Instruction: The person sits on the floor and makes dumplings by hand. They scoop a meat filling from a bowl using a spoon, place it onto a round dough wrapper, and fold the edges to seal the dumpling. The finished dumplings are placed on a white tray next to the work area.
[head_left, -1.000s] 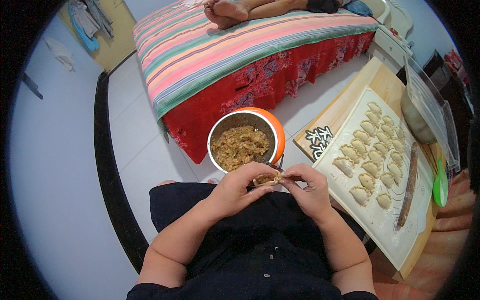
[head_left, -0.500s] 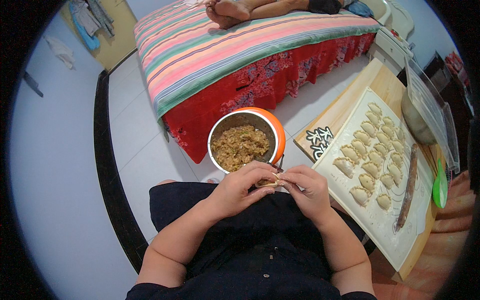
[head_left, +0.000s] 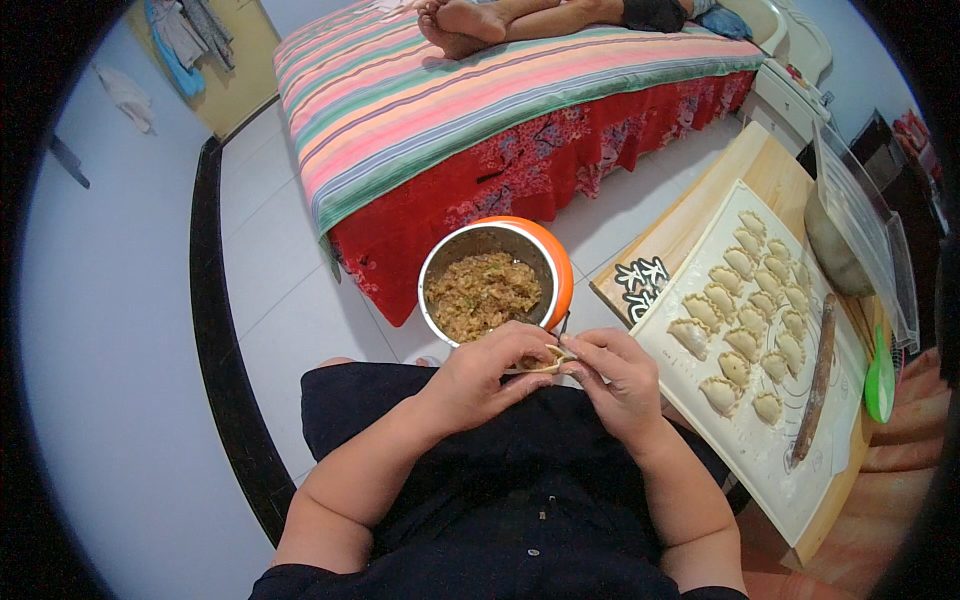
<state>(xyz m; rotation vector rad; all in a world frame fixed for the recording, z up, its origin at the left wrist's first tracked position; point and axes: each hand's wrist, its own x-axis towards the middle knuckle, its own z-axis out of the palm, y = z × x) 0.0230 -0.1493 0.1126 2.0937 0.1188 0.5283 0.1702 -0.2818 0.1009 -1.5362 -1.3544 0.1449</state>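
Observation:
Between my two hands, above my lap, is a dumpling (head_left: 545, 362) with its wrapper folded and some filling showing. My left hand (head_left: 485, 370) holds its left side, thumb below and fingers curled over. The fingertips of my right hand (head_left: 615, 372) pinch the wrapper's right edge. Just beyond my hands stands an orange pot (head_left: 562, 262) with minced filling (head_left: 485, 292) in it. To the right, several shaped dumplings (head_left: 742, 342) lie in rows on a white floured mat (head_left: 670, 385), with a brown rolling pin (head_left: 816, 385) beside them.
The mat rests on a wooden board (head_left: 765, 165). A green spoon (head_left: 880, 378), a metal bowl (head_left: 835, 240) and a clear plastic lid (head_left: 870, 230) are at its right edge. Ahead, a person's legs (head_left: 540, 25) rest on a striped bed (head_left: 400, 130). A white wall (head_left: 110, 300) rises on the left.
The view has shifted slightly. Both hands stay together on the dumpling, and the fingers of my right hand have moved a little along its edge.

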